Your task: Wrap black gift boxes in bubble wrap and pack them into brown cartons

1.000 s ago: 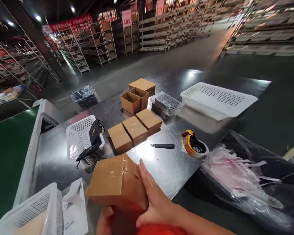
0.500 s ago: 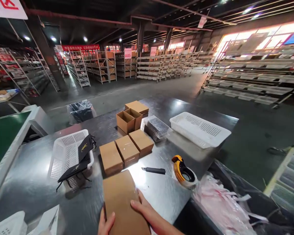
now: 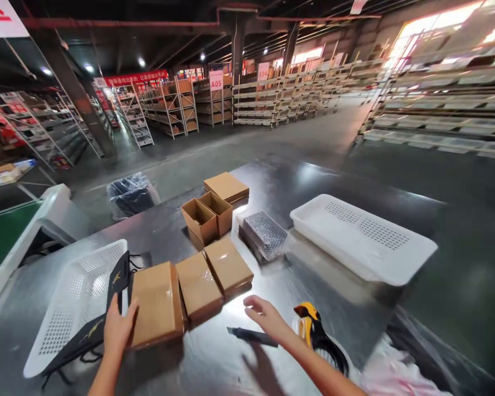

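A brown cardboard box sits at the left end of a row of boxes, apparently on top of another that it mostly hides. My left hand is at this box's left side, thumb near its edge, fingers apart. To its right stand a middle box and a right box, both with shiny tape. My right hand hovers empty with loosely bent fingers, above a black utility knife. Black flat bags with gold logos and cords lie by my left hand, over a white perforated basket.
Two open boxes and a cardboard stack stand farther back. Bubble-wrapped goods lie beside a large white basket. A yellow and black tape dispenser is at right. The metal table reflects light.
The box that both hands held has moved left onto the row's left end. My right hand has let go and moved right; my left hand has moved left with the box and loosened.
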Demonstrator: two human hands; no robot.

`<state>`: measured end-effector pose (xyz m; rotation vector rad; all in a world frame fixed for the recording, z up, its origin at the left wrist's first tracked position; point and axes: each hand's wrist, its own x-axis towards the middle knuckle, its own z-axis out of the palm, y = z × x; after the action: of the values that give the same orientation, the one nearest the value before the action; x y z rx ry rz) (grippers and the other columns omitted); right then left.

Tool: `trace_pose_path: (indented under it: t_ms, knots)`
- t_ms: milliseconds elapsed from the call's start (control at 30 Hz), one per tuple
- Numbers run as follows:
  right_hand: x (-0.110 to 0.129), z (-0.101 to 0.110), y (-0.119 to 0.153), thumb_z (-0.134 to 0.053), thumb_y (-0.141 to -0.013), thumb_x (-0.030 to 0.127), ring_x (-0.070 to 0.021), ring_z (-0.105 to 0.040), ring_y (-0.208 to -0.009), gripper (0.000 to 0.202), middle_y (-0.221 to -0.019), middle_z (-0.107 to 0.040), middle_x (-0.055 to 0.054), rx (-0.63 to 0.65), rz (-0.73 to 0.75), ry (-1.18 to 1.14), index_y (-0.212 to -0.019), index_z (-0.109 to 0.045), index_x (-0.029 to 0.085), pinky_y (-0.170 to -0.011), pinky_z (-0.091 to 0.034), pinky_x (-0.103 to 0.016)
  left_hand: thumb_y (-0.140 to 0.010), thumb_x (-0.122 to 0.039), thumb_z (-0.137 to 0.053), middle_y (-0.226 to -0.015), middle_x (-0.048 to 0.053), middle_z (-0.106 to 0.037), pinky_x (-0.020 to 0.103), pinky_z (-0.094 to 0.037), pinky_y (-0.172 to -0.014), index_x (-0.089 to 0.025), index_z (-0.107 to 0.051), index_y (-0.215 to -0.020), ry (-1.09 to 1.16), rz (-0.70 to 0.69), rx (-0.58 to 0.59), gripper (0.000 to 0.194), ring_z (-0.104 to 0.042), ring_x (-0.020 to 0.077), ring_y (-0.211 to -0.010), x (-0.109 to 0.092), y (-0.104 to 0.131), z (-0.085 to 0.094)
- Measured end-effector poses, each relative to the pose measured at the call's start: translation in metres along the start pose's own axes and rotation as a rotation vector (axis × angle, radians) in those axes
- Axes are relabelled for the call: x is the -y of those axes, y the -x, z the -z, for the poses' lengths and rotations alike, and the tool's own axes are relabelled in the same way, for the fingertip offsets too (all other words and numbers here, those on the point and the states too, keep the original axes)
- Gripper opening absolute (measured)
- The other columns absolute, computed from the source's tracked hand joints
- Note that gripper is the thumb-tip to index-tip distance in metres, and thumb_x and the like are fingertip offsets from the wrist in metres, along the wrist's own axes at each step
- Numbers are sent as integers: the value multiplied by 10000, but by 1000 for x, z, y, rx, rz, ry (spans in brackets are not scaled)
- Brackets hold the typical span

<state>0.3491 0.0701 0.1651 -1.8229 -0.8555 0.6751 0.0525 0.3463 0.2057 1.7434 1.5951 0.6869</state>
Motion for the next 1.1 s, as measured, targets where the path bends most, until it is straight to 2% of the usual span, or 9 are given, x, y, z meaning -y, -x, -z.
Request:
trace_pose_path:
  t_ms: [100, 300, 400, 567, 667, 800, 933, 1000, 1100]
  knots:
    - [6, 12, -81, -486, -810, 328, -248, -684, -844, 273, -958, -708, -93, -29, 73, 139, -980, -657, 201, -773, -556, -403, -776, -560, -535, -1566, 228, -269, 614, -142, -1152, -122, -406, -1434, -349, -296, -161, 801, -150, 391, -1472, -11, 16, -20]
    - [68, -23, -245, -564, -840, 312, -348, -409, -1306, 487, -1405, -477, -230, -142, 242, 521, -1264, -545, 74, -1043, -354, -488, -740, -583, -588, -1513, 92, -426, 677, 36, -1110, -345, -604, -1281, -407, -368, 66, 591, -183, 378, -1469, -19, 38, -58]
    - [95, -61, -289, -616, -840, 403, -351, -408, -1293, 543, -1346, -544, -222, -66, 321, 752, -1278, -538, 90, -1083, -240, -530, -724, -609, -601, -1505, 92, -429, 614, 35, -1144, -329, -636, -1250, -331, -342, -3, 598, -180, 339, -1478, -20, 40, -62]
    - [121, -80, -314, -458, -897, 127, -277, -608, -989, 276, -941, -719, -177, 60, 236, 880, -1076, -666, 93, -1098, -117, -535, -684, -563, -679, -1504, 76, -432, 585, 29, -1162, -334, -645, -1243, -292, -301, 12, 605, -177, 341, -1478, -22, 39, -57]
    - [137, -49, -287, -424, -928, 191, -240, -597, -969, 299, -914, -714, -125, -21, 514, 811, -1097, -666, 141, -1114, -159, -479, -707, -536, -679, -1514, 71, -424, 598, 42, -1161, -333, -627, -1266, -310, -306, 66, 597, -175, 351, -1477, -21, 36, -54]
    - [158, 37, -184, -392, -955, 354, -211, -587, -820, 338, -816, -685, -58, -106, 820, 560, -1068, -676, 211, -1090, -256, -509, -792, -525, -580, -1481, 141, -461, 529, -29, -1199, -211, -667, -1194, -152, -306, -68, 518, -298, 331, -1435, -29, 49, -44]
    - [163, 128, -63, -520, -882, 461, -214, -608, -774, 255, -767, -685, -45, 316, 800, 385, -886, -717, 299, -1071, -302, -552, -795, -647, -509, -1426, 165, -503, 496, -297, -1151, -167, -620, -1233, 382, -66, -175, 660, -452, 340, -1330, -38, 105, 0]
    - [151, 136, -11, -562, -867, 393, -217, -625, -790, 179, -748, -689, -51, 593, 756, 316, -911, -723, 328, -1070, -339, -523, -746, -764, -464, -1366, 177, -560, 545, -407, -1059, -183, -623, -1238, 711, 145, 46, 778, -533, 382, -1241, -32, 149, 24]
    - [109, 76, 61, -463, -925, 254, -201, -623, -812, 274, -714, -695, -46, 805, 753, 300, -983, -707, 363, -1095, -348, -470, -630, -784, -588, -1287, 193, -620, 611, -488, -912, -220, -646, -1226, 858, 452, 385, 822, -568, 450, -1172, -4, 216, 43]
